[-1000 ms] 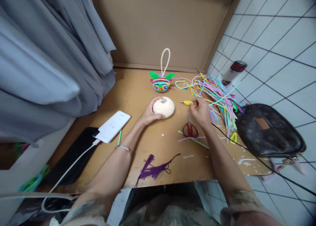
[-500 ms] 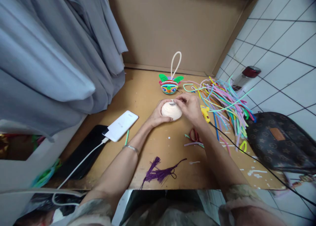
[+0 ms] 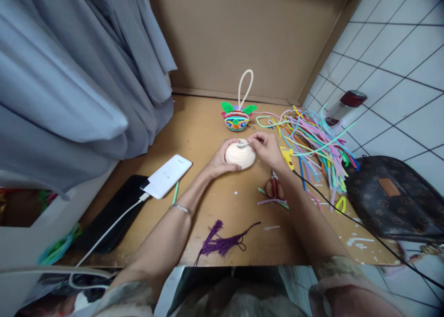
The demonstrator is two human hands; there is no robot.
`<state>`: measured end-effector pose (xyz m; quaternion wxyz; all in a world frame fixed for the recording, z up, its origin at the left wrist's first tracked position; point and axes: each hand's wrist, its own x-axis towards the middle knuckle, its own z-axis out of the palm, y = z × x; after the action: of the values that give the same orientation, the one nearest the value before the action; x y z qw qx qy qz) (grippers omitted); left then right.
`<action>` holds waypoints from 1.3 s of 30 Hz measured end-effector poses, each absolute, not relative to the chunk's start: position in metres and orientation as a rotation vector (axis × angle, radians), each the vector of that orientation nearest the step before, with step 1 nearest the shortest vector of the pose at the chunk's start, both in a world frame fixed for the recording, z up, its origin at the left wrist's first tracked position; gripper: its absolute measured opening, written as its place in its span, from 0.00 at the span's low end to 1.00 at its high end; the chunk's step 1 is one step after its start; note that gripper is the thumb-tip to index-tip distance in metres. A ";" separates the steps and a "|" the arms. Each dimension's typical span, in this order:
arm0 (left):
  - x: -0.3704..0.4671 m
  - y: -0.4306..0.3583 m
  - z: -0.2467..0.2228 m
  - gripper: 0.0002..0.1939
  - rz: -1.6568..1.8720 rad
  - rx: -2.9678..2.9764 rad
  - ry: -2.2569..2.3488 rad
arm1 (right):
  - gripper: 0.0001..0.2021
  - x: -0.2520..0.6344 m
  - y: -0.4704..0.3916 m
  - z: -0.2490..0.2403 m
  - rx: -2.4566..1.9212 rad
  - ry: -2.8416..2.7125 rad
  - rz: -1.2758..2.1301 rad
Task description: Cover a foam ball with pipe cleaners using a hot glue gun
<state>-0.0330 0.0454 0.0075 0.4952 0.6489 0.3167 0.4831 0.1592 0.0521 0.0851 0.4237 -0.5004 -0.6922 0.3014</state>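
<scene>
My left hand (image 3: 222,161) is wrapped round the left side of a cream-coloured ball (image 3: 241,156) that looks wound from fuzzy pipe cleaner, thumb along its lower front. At its top is a small opening with grey inside. My right hand (image 3: 266,149) pinches at the upper right rim, apparently on the end of a white pipe cleaner (image 3: 244,144) crossing the opening; the fingertips partly hide it. Just behind the ball stands a colourful animal-head ornament (image 3: 236,121) with green ears and a white loop. Red-handled scissors (image 3: 274,187) lie near my right forearm.
A yellow glue gun (image 3: 287,158) with a black cord lies right of my right hand, beside a heap of coloured pipe cleaners (image 3: 315,141). Purple tassels (image 3: 220,244) lie at the front edge. A white power bank or phone (image 3: 168,176) with a cable is left; a brown bag (image 3: 391,197) is right.
My right fingers have shifted slightly right along the top rim, so more of the opening and white strand shows. My left hand keeps its hold on the ball.
</scene>
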 end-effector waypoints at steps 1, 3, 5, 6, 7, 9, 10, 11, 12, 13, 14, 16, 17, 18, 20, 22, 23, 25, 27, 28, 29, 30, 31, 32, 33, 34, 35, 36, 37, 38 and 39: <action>-0.033 0.045 0.008 0.47 1.173 1.575 0.767 | 0.10 0.160 0.052 0.086 -1.250 -1.746 0.765; -0.034 0.045 0.007 0.47 1.168 1.573 0.767 | 0.10 0.162 0.053 0.087 -1.225 -1.782 0.786; -0.035 0.045 0.007 0.47 1.156 1.567 0.764 | 0.10 0.163 0.053 0.088 -1.187 -1.822 0.797; -0.035 0.046 0.007 0.47 1.151 1.564 0.760 | 0.10 0.163 0.053 0.088 -1.170 -1.839 0.799; -0.036 0.046 0.007 0.47 1.146 1.561 0.754 | 0.10 0.163 0.053 0.089 -1.158 -1.855 0.799; -0.037 0.046 0.007 0.47 1.143 1.554 0.741 | 0.10 0.164 0.054 0.090 -1.143 -1.887 0.789; -0.037 0.046 0.007 0.47 1.140 1.553 0.734 | 0.10 0.164 0.054 0.090 -1.140 -1.903 0.780; -0.038 0.047 0.006 0.47 1.135 1.554 0.727 | 0.10 0.165 0.054 0.091 -1.139 -1.920 0.769; -0.039 0.047 0.005 0.47 1.131 1.558 0.720 | 0.10 0.166 0.054 0.092 -1.141 -1.937 0.756; -0.040 0.048 0.004 0.46 1.127 1.561 0.710 | 0.10 0.166 0.054 0.092 -1.144 -1.953 0.743; -0.041 0.049 0.002 0.46 1.123 1.564 0.699 | 0.10 0.167 0.054 0.093 -1.148 -1.969 0.730; -0.042 0.052 -0.002 0.45 1.122 1.566 0.686 | 0.09 0.168 0.053 0.094 -1.159 -1.994 0.706; -0.043 0.054 -0.004 0.44 1.131 1.561 0.688 | 0.09 0.168 0.053 0.095 -1.168 -2.004 0.696; -0.043 0.055 -0.006 0.43 1.147 1.554 0.697 | 0.10 0.168 0.053 0.096 -1.178 -2.012 0.688; -0.041 0.058 -0.010 0.39 1.183 1.520 0.726 | 0.09 0.168 0.053 0.097 -1.196 -2.032 0.674; -0.037 0.060 -0.011 0.35 1.216 1.460 0.754 | 0.09 0.167 0.052 0.098 -1.210 -2.057 0.656; -0.034 0.059 -0.011 0.33 1.231 1.426 0.769 | 0.09 0.166 0.052 0.098 -1.216 -2.071 0.645; -0.028 0.057 -0.010 0.31 1.262 1.373 0.804 | 0.09 0.165 0.051 0.100 -1.228 -2.098 0.623; -0.024 0.054 -0.007 0.29 1.292 1.356 0.853 | 0.09 0.165 0.049 0.101 -1.242 -2.126 0.603; -0.022 0.053 -0.005 0.29 1.305 1.357 0.875 | 0.09 0.164 0.049 0.102 -1.248 -2.140 0.592; -0.020 0.051 -0.004 0.29 1.318 1.364 0.892 | 0.09 0.164 0.048 0.102 -1.253 -2.153 0.581; -0.019 0.050 -0.003 0.29 1.332 1.374 0.904 | 0.09 0.164 0.048 0.102 -1.257 -2.166 0.572; -0.018 0.049 -0.002 0.29 1.345 1.384 0.912 | 0.09 0.163 0.047 0.103 -1.260 -2.178 0.563; -0.018 0.048 -0.002 0.29 1.358 1.391 0.918 | 0.09 0.163 0.047 0.103 -1.262 -2.190 0.556; -0.017 0.048 -0.001 0.29 1.370 1.390 0.924 | 0.09 0.163 0.047 0.103 -1.263 -2.201 0.548; -0.016 0.047 -0.001 0.29 1.377 1.382 0.928 | 0.09 0.163 0.047 0.104 -1.264 -2.211 0.541; -0.016 0.046 -0.001 0.29 1.381 1.368 0.933 | 0.09 0.163 0.047 0.104 -1.264 -2.219 0.536; -0.015 0.046 -0.001 0.29 1.382 1.352 0.937 | 0.09 0.163 0.047 0.104 -1.265 -2.224 0.533; -0.014 0.045 0.000 0.29 1.383 1.340 0.942 | 0.09 0.163 0.047 0.104 -1.265 -2.227 0.530; -0.013 0.044 0.000 0.29 1.385 1.334 0.946 | 0.09 0.163 0.047 0.104 -1.266 -2.229 0.528; -0.012 0.044 0.000 0.29 1.388 1.336 0.949 | 0.09 0.163 0.046 0.104 -1.269 -2.230 0.526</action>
<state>-0.0122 0.0439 -0.0002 0.4769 0.5468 0.3885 0.5680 0.1631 0.0465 0.1042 0.2584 -0.4682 -0.8224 0.1940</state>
